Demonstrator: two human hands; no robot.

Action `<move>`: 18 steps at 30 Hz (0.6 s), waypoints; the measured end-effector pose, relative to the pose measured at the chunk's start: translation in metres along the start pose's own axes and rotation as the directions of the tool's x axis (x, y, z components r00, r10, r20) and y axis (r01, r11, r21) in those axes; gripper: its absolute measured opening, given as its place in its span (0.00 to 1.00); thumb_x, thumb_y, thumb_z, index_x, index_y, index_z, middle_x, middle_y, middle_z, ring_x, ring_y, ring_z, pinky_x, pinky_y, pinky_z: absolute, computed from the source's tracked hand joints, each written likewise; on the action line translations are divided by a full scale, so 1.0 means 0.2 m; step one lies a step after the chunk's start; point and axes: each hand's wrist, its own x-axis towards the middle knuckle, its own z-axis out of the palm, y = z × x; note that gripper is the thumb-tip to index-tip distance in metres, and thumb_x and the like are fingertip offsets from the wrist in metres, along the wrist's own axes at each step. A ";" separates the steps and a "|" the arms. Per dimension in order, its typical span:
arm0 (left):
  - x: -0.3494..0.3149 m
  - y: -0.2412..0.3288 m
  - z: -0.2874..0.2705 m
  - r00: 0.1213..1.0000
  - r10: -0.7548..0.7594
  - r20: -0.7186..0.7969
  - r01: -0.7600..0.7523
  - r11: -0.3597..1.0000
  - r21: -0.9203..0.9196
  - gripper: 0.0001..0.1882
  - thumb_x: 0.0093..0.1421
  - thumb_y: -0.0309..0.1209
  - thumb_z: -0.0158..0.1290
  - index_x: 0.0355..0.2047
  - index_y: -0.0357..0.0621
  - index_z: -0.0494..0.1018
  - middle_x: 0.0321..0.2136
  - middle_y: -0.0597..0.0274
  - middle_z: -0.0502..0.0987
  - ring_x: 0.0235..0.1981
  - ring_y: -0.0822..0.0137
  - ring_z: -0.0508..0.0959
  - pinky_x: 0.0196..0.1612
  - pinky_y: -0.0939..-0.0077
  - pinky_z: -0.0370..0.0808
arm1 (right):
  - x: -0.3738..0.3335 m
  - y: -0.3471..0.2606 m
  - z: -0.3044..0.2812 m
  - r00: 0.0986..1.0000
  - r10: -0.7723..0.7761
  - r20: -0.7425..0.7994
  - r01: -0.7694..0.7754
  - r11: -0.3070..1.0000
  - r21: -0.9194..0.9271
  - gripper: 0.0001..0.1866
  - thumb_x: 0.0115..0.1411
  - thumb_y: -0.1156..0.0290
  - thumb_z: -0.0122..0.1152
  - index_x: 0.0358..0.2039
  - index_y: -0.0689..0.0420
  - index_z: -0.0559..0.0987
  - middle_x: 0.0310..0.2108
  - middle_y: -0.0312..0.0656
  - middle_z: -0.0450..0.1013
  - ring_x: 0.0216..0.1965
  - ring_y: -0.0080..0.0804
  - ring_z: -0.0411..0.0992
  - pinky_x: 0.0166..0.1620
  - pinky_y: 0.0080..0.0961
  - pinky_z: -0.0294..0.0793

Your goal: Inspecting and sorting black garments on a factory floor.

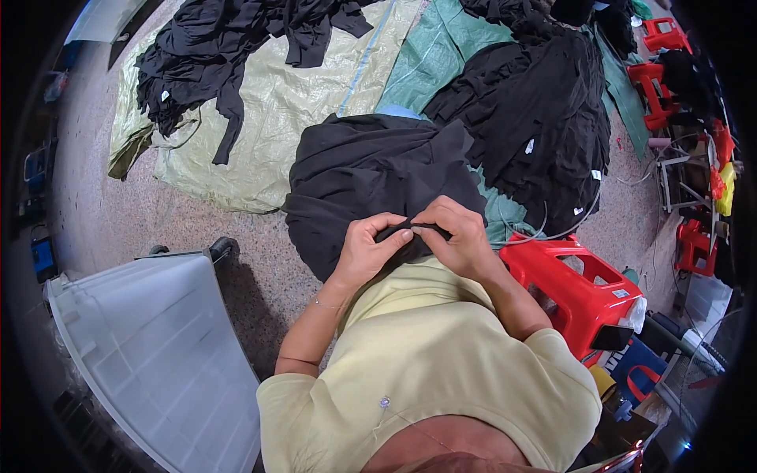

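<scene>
A black garment (371,169) lies bunched over my lap, its folds spreading away from me. My left hand (374,243) pinches the garment's near edge between thumb and fingers. Close beside it, almost touching, my right hand (456,234) grips the same edge, thumb against forefinger. Between the two hands a short strip of the black cloth is folded up. Whether anything small sits between the fingertips is hidden.
Black garments (536,118) are heaped on a green sheet at far right, more (205,47) on a pale yellow sheet (276,110) at far left. A red plastic stool (568,292) stands at my right, a white wheeled bin (158,355) at my left. Thin cables cross near the stool.
</scene>
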 end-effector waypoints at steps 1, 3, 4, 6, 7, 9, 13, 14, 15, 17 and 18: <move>0.00 0.00 0.01 0.998 -0.059 0.001 0.059 0.992 -0.115 0.07 0.60 0.24 0.61 0.38 0.33 0.80 0.32 0.69 0.81 0.32 0.82 0.75 0.37 0.86 0.72 | 0.00 0.00 0.00 0.999 0.029 0.013 -0.030 0.999 0.028 0.08 0.50 0.82 0.65 0.32 0.61 0.80 0.28 0.44 0.74 0.31 0.44 0.74 0.34 0.33 0.71; -0.01 -0.01 0.02 0.993 -0.116 -0.011 0.111 0.970 -0.218 0.07 0.60 0.23 0.60 0.38 0.33 0.80 0.32 0.69 0.81 0.32 0.82 0.75 0.37 0.87 0.72 | 0.00 -0.01 -0.01 1.000 0.024 0.005 -0.025 0.999 0.029 0.08 0.50 0.82 0.65 0.32 0.61 0.80 0.28 0.44 0.74 0.31 0.44 0.75 0.34 0.33 0.71; -0.01 -0.01 0.03 0.985 -0.173 -0.020 0.158 0.934 -0.319 0.07 0.61 0.23 0.60 0.38 0.33 0.80 0.31 0.69 0.81 0.31 0.82 0.75 0.37 0.87 0.72 | 0.00 -0.01 -0.01 1.000 0.013 -0.001 -0.013 0.999 0.036 0.07 0.50 0.82 0.65 0.32 0.61 0.80 0.28 0.44 0.74 0.31 0.44 0.75 0.34 0.33 0.71; -0.01 -0.01 0.05 0.983 -0.177 -0.044 0.155 0.938 -0.311 0.07 0.60 0.23 0.60 0.38 0.32 0.80 0.31 0.69 0.81 0.32 0.82 0.75 0.37 0.86 0.73 | 0.00 -0.01 -0.02 1.000 -0.008 -0.004 0.008 1.000 0.001 0.07 0.50 0.82 0.65 0.32 0.62 0.80 0.28 0.44 0.74 0.31 0.44 0.75 0.34 0.33 0.70; -0.02 0.00 0.06 0.980 -0.182 -0.076 0.151 0.940 -0.305 0.08 0.60 0.23 0.60 0.38 0.31 0.80 0.32 0.68 0.81 0.32 0.82 0.74 0.38 0.85 0.73 | 0.00 -0.01 -0.02 1.000 -0.025 0.002 0.025 0.999 -0.033 0.08 0.49 0.82 0.65 0.32 0.62 0.80 0.29 0.45 0.74 0.31 0.44 0.74 0.34 0.33 0.70; -0.02 0.01 0.08 0.978 -0.163 -0.131 0.128 0.963 -0.239 0.07 0.60 0.23 0.59 0.38 0.31 0.80 0.32 0.68 0.81 0.32 0.82 0.74 0.38 0.85 0.73 | -0.01 0.00 -0.02 0.998 -0.057 0.003 0.057 0.996 -0.071 0.08 0.49 0.83 0.64 0.32 0.62 0.80 0.29 0.45 0.74 0.31 0.44 0.74 0.33 0.33 0.70; -0.02 0.02 0.11 0.972 0.037 -0.234 -0.007 0.992 0.126 0.07 0.61 0.24 0.58 0.37 0.31 0.79 0.31 0.69 0.80 0.32 0.81 0.74 0.38 0.84 0.73 | -0.03 0.02 0.01 0.991 -0.115 -0.072 0.107 0.989 -0.104 0.10 0.48 0.84 0.65 0.32 0.61 0.80 0.30 0.44 0.74 0.31 0.44 0.74 0.33 0.33 0.71; -0.01 0.02 0.11 0.971 0.043 -0.235 -0.015 0.993 0.121 0.07 0.61 0.24 0.58 0.37 0.31 0.79 0.31 0.69 0.80 0.32 0.81 0.74 0.38 0.84 0.73 | -0.02 0.03 0.02 0.993 -0.103 -0.061 0.096 0.989 -0.111 0.10 0.48 0.84 0.65 0.32 0.61 0.80 0.30 0.44 0.74 0.31 0.44 0.74 0.33 0.33 0.71; -0.01 0.01 0.10 0.977 0.083 -0.195 -0.056 0.989 0.139 0.07 0.61 0.24 0.58 0.38 0.31 0.79 0.31 0.69 0.80 0.32 0.82 0.74 0.37 0.84 0.72 | -0.02 0.04 0.03 0.987 -0.113 -0.114 0.103 0.991 -0.090 0.10 0.48 0.86 0.64 0.32 0.62 0.79 0.29 0.44 0.75 0.30 0.42 0.74 0.33 0.31 0.72; 0.00 0.00 0.08 0.980 0.121 -0.156 -0.097 0.983 0.158 0.07 0.61 0.24 0.58 0.38 0.32 0.80 0.31 0.69 0.80 0.32 0.82 0.74 0.37 0.85 0.72 | -0.02 0.04 0.04 0.986 -0.069 -0.154 0.061 0.997 -0.054 0.09 0.49 0.88 0.63 0.32 0.64 0.79 0.29 0.45 0.75 0.29 0.39 0.74 0.32 0.27 0.73; 0.00 0.00 0.06 0.988 -0.063 -0.138 0.046 0.992 -0.122 0.07 0.62 0.24 0.58 0.38 0.33 0.80 0.31 0.69 0.81 0.31 0.82 0.74 0.36 0.85 0.71 | -0.02 0.04 0.05 0.985 -0.070 -0.155 0.063 0.997 -0.052 0.09 0.49 0.88 0.63 0.32 0.64 0.79 0.29 0.45 0.75 0.29 0.39 0.74 0.32 0.27 0.73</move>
